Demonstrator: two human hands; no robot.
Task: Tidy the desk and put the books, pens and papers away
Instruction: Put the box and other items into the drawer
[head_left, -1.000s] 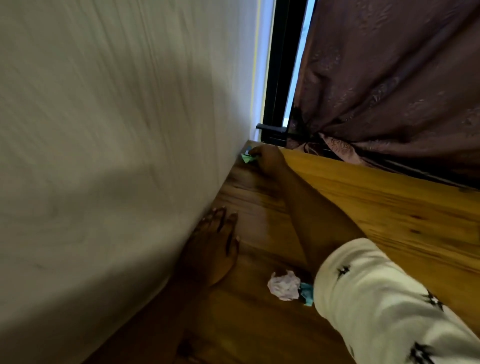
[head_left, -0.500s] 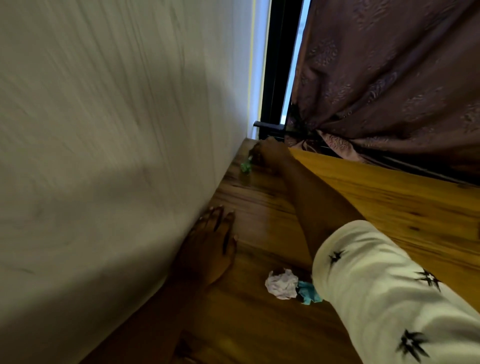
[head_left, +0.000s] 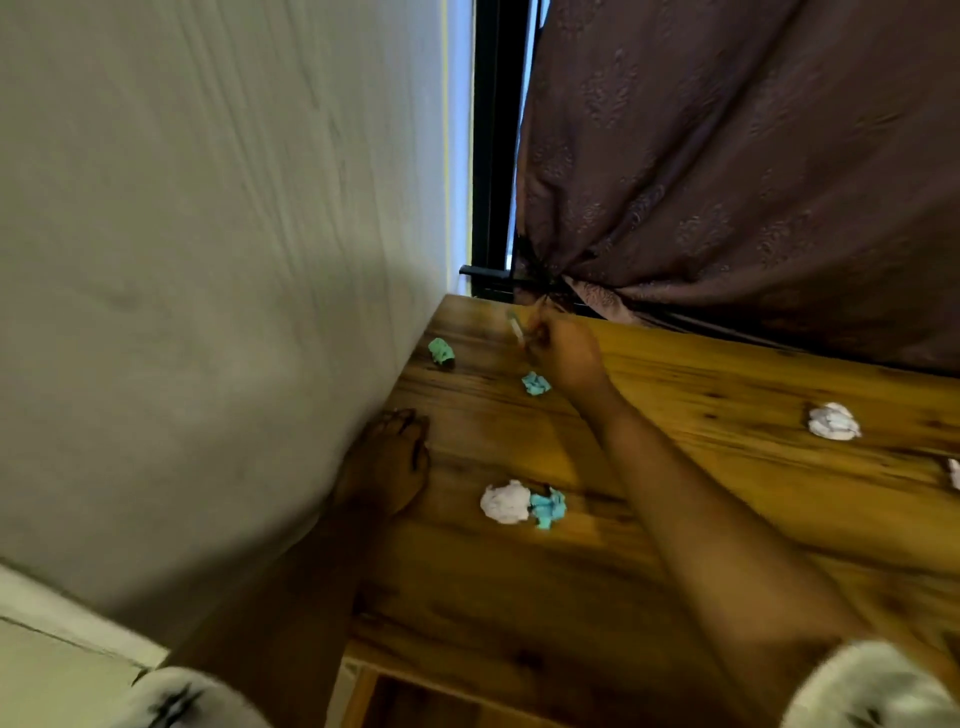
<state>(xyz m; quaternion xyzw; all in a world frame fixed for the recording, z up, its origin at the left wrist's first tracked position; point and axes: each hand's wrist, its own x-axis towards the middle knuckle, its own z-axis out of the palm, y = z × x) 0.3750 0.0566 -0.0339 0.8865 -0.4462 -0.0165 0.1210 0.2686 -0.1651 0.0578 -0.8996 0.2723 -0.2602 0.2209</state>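
My right hand (head_left: 563, 351) reaches to the far corner of the wooden desk (head_left: 675, 519) and grips a thin pale pen-like object (head_left: 517, 328). My left hand (head_left: 387, 460) rests flat on the desk beside the wall, fingers straight. Crumpled paper balls lie on the desk: a green one (head_left: 441, 352) near the wall, a small blue one (head_left: 535, 383) under my right hand, a white one (head_left: 505, 502) touching a blue one (head_left: 548, 508) in the middle, and a white one (head_left: 833, 421) at the right.
A pale wall (head_left: 208, 260) runs along the desk's left side. A dark brown curtain (head_left: 727, 182) hangs behind the desk, with a black window frame (head_left: 493, 156) at the corner. Another white scrap (head_left: 955, 473) shows at the right edge.
My right hand let go of the green paper ball, which now lies by the wall, and took hold of the thin pen-like object. The view shifted to show more of the desk.
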